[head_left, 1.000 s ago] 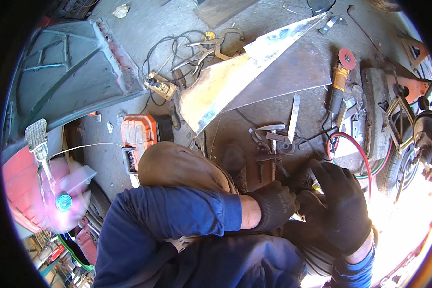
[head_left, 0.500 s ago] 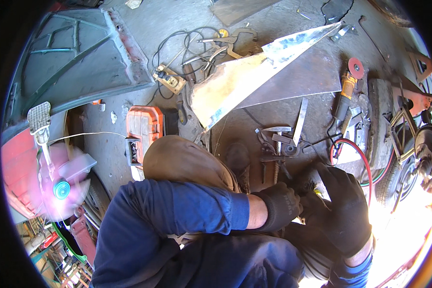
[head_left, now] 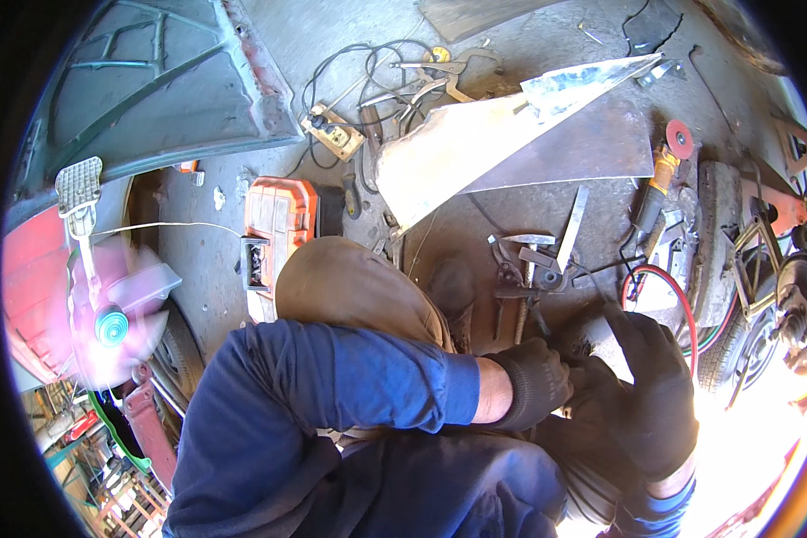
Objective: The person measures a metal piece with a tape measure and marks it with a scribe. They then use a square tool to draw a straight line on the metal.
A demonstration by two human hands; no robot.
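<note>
Both of my hands wear dark work gloves and are close together low on the right, over my lap. My left hand [head_left: 531, 384] is closed in a fist-like grip, and what it holds is hidden. My right hand [head_left: 650, 394] is curled beside it, with its index finger bent up over a greyish, bright-edged piece that I cannot make out. Just beyond them on the floor lie a hammer [head_left: 527, 240], pliers [head_left: 504, 269] and a flat metal strip [head_left: 572, 229].
An angle grinder [head_left: 659, 184] with a red disc lies at the right, near a red hose [head_left: 681, 296]. Cut sheet metal [head_left: 462, 148] lies ahead. An orange toolbox [head_left: 280, 215], power strip [head_left: 334, 134] and locking clamp [head_left: 457, 73] are farther left. A fan [head_left: 112, 325] spins at far left.
The whole view has shifted slightly, with floor items now a little farther right. My hands stay together in nearly the same pose; a small yellow spot between them no longer shows.
</note>
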